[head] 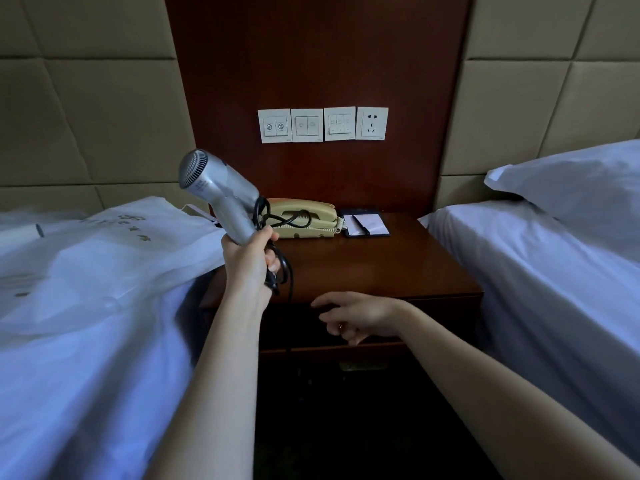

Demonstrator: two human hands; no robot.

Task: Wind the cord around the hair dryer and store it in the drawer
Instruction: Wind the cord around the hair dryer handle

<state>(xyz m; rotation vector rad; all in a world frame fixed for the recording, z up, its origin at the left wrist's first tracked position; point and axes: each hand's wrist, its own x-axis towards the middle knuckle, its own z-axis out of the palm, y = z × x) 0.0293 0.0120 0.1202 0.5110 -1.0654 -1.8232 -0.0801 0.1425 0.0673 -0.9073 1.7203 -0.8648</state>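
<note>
While the left hand (250,258) is wrapped tight round the handle of the silver hair dryer (216,188), the dryer's body rises toward 11 o'clock above the fist. Black cord (277,221) loops at the handle's 2 o'clock side and hangs below the fingers. At 4 o'clock, the right hand (360,315) is spread loosely, holding nothing, just before the drawer (443,313) front of the table (381,268), between two beds.

left hand (251,258) grips hair dryer (218,192); right hand (360,315) spread before drawer (433,317).
</note>
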